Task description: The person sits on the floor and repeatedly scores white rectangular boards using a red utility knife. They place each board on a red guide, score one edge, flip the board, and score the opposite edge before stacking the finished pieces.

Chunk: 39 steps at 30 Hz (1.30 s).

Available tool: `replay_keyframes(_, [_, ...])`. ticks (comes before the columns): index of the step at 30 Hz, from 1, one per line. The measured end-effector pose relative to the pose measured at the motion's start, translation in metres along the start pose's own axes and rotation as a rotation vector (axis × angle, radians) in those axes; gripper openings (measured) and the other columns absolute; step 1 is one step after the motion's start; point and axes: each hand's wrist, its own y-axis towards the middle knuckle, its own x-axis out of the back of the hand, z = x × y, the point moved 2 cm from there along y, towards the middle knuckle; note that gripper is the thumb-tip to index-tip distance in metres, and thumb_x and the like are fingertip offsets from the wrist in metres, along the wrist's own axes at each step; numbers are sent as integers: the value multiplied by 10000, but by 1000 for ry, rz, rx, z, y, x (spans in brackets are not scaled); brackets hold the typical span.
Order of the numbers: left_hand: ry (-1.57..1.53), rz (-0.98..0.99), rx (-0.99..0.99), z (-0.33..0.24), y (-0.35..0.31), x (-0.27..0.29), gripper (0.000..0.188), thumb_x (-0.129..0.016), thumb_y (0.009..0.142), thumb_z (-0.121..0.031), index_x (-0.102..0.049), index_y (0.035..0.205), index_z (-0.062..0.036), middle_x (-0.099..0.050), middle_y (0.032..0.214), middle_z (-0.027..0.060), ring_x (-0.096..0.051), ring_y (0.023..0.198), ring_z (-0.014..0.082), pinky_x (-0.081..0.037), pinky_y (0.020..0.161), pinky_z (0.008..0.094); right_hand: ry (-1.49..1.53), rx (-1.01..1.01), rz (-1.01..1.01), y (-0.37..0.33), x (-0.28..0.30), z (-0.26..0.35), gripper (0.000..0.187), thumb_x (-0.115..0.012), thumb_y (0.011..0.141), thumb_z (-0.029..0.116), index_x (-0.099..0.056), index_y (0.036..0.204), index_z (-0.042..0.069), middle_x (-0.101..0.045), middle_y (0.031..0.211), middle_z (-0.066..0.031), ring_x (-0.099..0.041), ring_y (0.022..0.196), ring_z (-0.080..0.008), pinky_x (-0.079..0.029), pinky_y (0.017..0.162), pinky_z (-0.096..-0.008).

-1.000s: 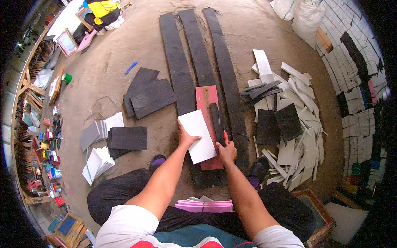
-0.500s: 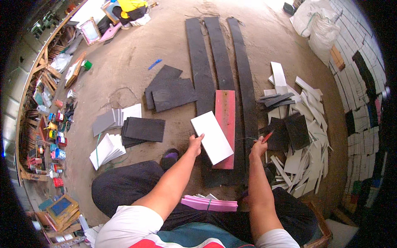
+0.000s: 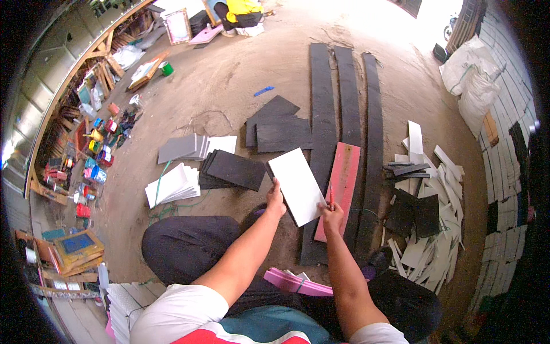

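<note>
My left hand (image 3: 276, 200) is closed on the left edge of a white rectangular sheet (image 3: 298, 186) with a dark underside, perhaps a stack of sheets. My right hand (image 3: 332, 218) is closed around a slim red tool (image 3: 331, 194), its tip pointing away from me; whether it is a cutter or a pen I cannot make out. The fingers of that hand touch or nearly touch the sheet's lower right corner. Below lies a long pink board (image 3: 345, 166) across dark strips (image 3: 323, 103). A thin green string (image 3: 366, 211) runs out to the right of my right hand.
Black sheets (image 3: 235, 169) and white sheets (image 3: 173, 186) are stacked at left, more black pieces (image 3: 283, 132) farther off. A tied pink bundle (image 3: 298, 282) rests by my legs. Offcuts (image 3: 432, 246) heap at right, near white sacks (image 3: 475, 80). Paint cans (image 3: 103, 155) line the left. Another person (image 3: 243, 14) sits far off.
My right hand has come left with the red tool, from beside the black pieces to the white sheet's corner. The view has turned left, and the pink board now lies more slanted.
</note>
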Motion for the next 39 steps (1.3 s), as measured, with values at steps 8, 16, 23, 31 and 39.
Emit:
replay_keyframes(8, [-146, -24, -256, -8, 18, 17, 413, -646, 1012, -376, -664, 1127, 20, -708, 1122, 101, -682, 969, 228, -558, 840, 391, -539, 204, -64, -27, -33, 39, 525, -900, 744, 330, -695, 1138, 49, -633, 1107, -133, -662, 1005, -315, -529, 847, -429])
replay_keyframes(16, [-11, -349, -352, -15, 0, -6, 421, -623, 1028, -354, -643, 1140, 51, -684, 1174, 137, -640, 1040, 248, -519, 921, 400, -243, -67, -58, -14, -42, 35, 454, -877, 786, 276, -668, 1065, -14, -710, 995, -132, -674, 921, -231, -522, 837, -377])
replay_keyframes(23, [-43, -404, -481, -29, 23, 10, 391, -632, 1025, -301, -610, 1230, 31, -651, 1268, 152, -607, 1124, 281, -471, 982, 403, 154, 58, -142, 46, -22, -44, 220, -714, 928, 125, -535, 802, 112, -488, 641, 22, -483, 518, -112, -401, 455, -321])
replay_keyframes(31, [-22, -598, -446, -67, 67, 62, 366, -586, 1045, -248, -612, 1262, 46, -670, 1263, 169, -619, 1157, 308, -458, 1002, 421, 218, -172, -100, 35, -18, -56, 148, -673, 984, 166, -585, 905, 78, -542, 662, 9, -498, 486, -128, -373, 418, -314])
replay_keyframes(39, [-219, -558, -391, -105, 109, 105, 373, -520, 1074, -219, -554, 1350, 30, -611, 1369, 173, -604, 1198, 295, -473, 996, 414, 216, -264, 15, 2, -41, -21, 119, -702, 962, 178, -633, 923, 88, -574, 692, 11, -494, 485, -114, -403, 455, -305])
